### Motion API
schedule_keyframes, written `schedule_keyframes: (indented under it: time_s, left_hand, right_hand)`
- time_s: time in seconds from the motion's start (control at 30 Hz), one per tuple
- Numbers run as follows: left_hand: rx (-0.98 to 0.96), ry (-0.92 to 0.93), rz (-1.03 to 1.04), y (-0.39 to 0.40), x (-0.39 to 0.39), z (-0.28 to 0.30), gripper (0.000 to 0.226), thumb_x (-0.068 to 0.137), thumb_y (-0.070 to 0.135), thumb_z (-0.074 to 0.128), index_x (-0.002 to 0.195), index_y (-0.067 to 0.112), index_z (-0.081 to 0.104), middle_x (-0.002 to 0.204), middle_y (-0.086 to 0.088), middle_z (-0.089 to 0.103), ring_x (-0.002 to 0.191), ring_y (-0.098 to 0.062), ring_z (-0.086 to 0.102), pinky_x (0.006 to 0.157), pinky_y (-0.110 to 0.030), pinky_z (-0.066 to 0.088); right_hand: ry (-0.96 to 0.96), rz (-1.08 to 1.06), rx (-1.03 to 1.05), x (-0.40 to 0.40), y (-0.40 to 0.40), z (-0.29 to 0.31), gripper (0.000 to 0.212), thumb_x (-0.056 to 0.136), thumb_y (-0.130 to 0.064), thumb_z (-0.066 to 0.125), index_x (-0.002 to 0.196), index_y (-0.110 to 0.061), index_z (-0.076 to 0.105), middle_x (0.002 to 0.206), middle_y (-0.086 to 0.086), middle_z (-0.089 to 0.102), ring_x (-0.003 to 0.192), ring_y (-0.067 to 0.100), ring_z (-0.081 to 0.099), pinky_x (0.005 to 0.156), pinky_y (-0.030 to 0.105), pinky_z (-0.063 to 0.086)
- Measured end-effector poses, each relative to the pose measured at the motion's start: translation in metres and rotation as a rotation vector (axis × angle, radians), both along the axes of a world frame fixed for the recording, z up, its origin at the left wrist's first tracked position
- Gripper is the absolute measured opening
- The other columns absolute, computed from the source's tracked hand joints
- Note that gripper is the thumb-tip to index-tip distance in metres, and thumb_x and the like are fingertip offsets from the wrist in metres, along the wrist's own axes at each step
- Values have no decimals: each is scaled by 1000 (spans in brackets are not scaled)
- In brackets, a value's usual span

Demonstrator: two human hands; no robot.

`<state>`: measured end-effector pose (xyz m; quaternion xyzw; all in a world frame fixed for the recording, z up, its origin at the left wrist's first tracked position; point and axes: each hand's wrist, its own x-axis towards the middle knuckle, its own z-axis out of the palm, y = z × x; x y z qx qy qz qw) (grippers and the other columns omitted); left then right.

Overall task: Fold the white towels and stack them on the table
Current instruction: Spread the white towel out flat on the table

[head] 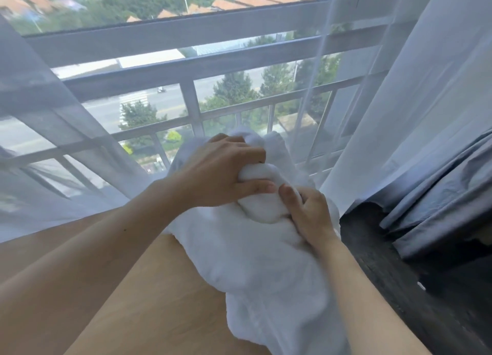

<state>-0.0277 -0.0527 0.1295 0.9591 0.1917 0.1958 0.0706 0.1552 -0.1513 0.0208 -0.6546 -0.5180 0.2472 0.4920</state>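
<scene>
Behind everything, a tall window [186,61] with white railing bars, sheer curtain [66,146] drawn to the left and right, a heavier grey drape [439,208] bunched at the right over a dark ledge [386,261]. Below, a pale wooden table [149,288], partly covered. On its right part, heaped and unfolded, one white towel [253,261], upper end lifted toward the window, lower end trailing off the bottom edge of view. No folded stack anywhere in sight, so probably early in the task. Gathering or opening out the cloth, by the look of it, ahead of a first fold. Left hand [221,173] on top of the raised bunch, fingers curled into the cloth, thumb pressed underneath. Right hand [311,216] just beside it, thumb and fingers closed round a neighbouring fold. Hands nearly touching: too close for a clean spread. Better to hunt out one hem, slide each grip apart along it to two corners, shake loose, then lay flat on the bare wood at the left before folding. Worth minding the curtain close behind, easily snagged in a shake.
</scene>
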Motion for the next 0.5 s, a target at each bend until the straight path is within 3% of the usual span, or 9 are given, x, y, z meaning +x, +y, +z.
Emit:
schedule_keyframes:
  time_s: [0.07,0.17,0.23,0.3,0.37,0.4,0.43,0.5]
  left_hand:
    - [101,44,18,1,-8,4,45,83,74,52,77,30,45,62,11,40,64,-15,37,72,-34,38]
    - [24,251,160,7,-17,11,62,64,92,50,82,33,52,60,14,43,65,-14,49,62,-33,41]
    - [-58,329,172,13,-24,16,65,61,94,53,73,30,59,57,10,49,63,-5,51,57,-21,36]
    - [-145,296,108,16,-32,24,64,65,89,58,58,26,54,59,11,51,71,-3,55,70,-12,35]
    - [-266,254,45,16,-45,31,56,68,82,63,63,26,61,72,19,60,89,1,59,92,-15,36]
    - [-343,243,62,13,-54,34,53,66,80,65,67,27,62,72,22,60,83,3,60,87,-16,40]
    - [-407,231,111,11,-65,37,54,62,79,66,67,27,58,64,21,55,68,2,56,71,-14,42]
    - [-458,190,193,4,-92,42,57,59,76,68,67,22,50,55,15,41,51,-5,44,50,-17,35]
  right_hand:
    - [36,-50,-2,1,1,5,62,74,-74,55,50,-24,27,50,-14,23,48,6,22,45,22,18]
    - [-13,-174,99,5,3,27,67,75,-75,58,53,-24,20,51,-11,17,50,9,18,47,26,16]
    - [-57,-210,178,6,5,44,67,79,-72,58,53,-24,18,50,-9,15,50,10,17,48,25,15]
    - [-67,-216,247,3,7,61,71,81,-70,57,52,-18,19,50,-8,15,49,10,18,48,23,16]
    - [-90,-221,308,-5,9,78,76,84,-68,59,51,-11,21,50,-4,16,48,11,17,47,23,16]
    - [-112,-221,343,-9,10,87,75,85,-67,60,50,-13,20,50,-5,15,48,11,16,47,23,15]
    - [-143,-217,373,-15,11,95,73,86,-65,61,51,-18,19,50,-2,16,48,11,16,47,23,14]
    - [-215,-209,405,-27,11,108,70,88,-66,60,54,-24,16,52,1,18,49,13,15,47,24,13]
